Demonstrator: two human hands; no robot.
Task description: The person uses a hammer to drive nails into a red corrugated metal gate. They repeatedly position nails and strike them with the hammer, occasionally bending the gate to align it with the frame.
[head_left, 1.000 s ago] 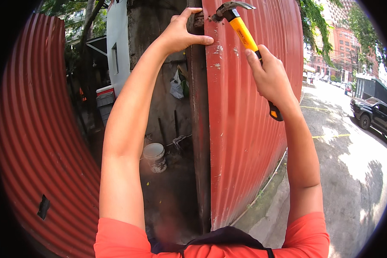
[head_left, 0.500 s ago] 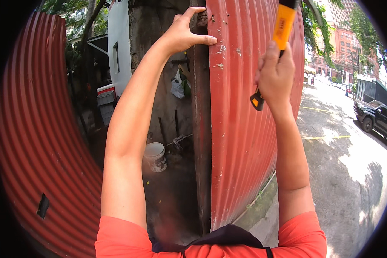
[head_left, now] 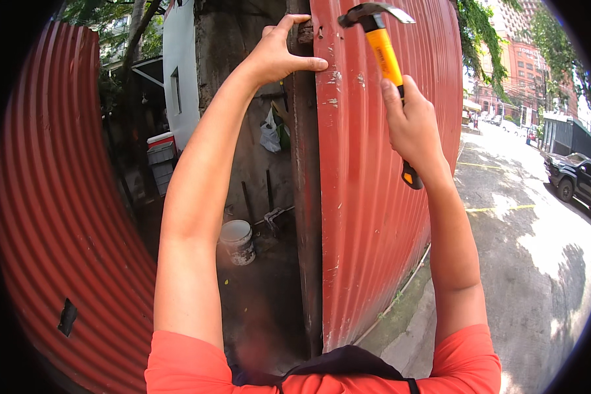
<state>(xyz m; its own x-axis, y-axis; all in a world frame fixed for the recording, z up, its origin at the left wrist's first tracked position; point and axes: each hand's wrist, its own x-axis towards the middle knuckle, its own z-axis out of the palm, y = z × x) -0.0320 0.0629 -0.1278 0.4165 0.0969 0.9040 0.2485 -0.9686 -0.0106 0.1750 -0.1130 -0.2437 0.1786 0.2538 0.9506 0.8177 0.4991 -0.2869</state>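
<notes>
Head view: right hand (head_left: 414, 125) gripped a hammer (head_left: 383, 56), fingers closed; left hand (head_left: 276, 56) had fingers spread, thumb at upper left edge of red panel (head_left: 364, 197).

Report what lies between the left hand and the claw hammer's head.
The head view shows red corrugated sheet, with small dark spots, between the left hand and claw hammer.

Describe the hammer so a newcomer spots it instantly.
Find the red corrugated sheet on the picture's right side. In front of its upper part, the right hand grips the hammer. Its yellow-and-black handle and curved metal claw set it apart from the red sheet.
</notes>
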